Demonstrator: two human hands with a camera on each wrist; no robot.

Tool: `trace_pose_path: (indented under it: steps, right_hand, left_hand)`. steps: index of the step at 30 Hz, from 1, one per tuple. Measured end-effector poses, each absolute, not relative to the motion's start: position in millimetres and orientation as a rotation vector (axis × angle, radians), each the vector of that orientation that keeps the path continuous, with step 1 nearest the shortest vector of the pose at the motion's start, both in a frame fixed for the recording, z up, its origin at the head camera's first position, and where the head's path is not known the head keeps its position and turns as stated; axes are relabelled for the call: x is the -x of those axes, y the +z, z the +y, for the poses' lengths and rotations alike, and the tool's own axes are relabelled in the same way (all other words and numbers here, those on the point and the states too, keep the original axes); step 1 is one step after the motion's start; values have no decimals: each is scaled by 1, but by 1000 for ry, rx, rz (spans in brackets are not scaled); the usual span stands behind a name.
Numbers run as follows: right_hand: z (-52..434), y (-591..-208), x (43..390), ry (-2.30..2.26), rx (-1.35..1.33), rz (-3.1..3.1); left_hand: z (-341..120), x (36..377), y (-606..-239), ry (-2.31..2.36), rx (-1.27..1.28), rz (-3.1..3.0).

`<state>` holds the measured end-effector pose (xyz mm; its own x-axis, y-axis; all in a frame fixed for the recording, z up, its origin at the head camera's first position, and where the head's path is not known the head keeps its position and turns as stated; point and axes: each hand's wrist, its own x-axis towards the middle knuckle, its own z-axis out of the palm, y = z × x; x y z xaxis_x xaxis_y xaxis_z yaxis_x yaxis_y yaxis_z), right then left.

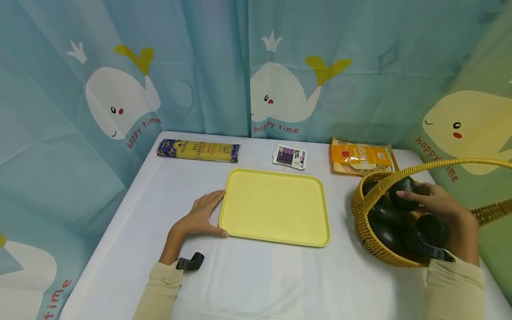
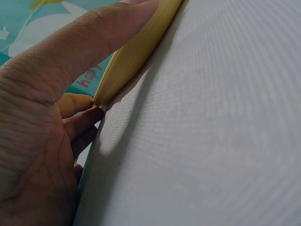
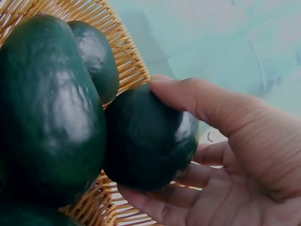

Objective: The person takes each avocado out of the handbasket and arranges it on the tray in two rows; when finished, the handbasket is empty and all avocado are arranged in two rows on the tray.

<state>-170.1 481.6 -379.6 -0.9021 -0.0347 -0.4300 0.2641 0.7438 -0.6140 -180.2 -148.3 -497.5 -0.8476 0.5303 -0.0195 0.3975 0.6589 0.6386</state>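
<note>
Wicker basket point(image 1: 366, 231) sits at three o'clock on the table, full of dark avocados. Her right hand point(image 1: 444, 211) curls around one avocado point(image 1: 402, 193) at the top of the pile, thumb and fingers wrapped on it. At nine o'clock, the left hand point(image 1: 202, 218) lies flat, fingers straight, touching the yellow tray's point(image 1: 276, 206) left edge.

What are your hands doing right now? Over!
Left hand open, resting against yellow tray edge. Right hand gripping a dark avocado in the wicker basket. Basket handle arches over the hand.
</note>
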Motion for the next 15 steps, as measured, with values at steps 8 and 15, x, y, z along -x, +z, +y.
trace_pose_path:
  steps: [8, 15]
  right_hand:
    - [479, -377, 162, -1257, -193, 2529]
    - [478, -378, 148, -1630, -13, 2427]
  left_hand:
    - [-149, 181, -499, 944, -757, 2678]
    - [-148, 180, -499, 945, -755, 2682]
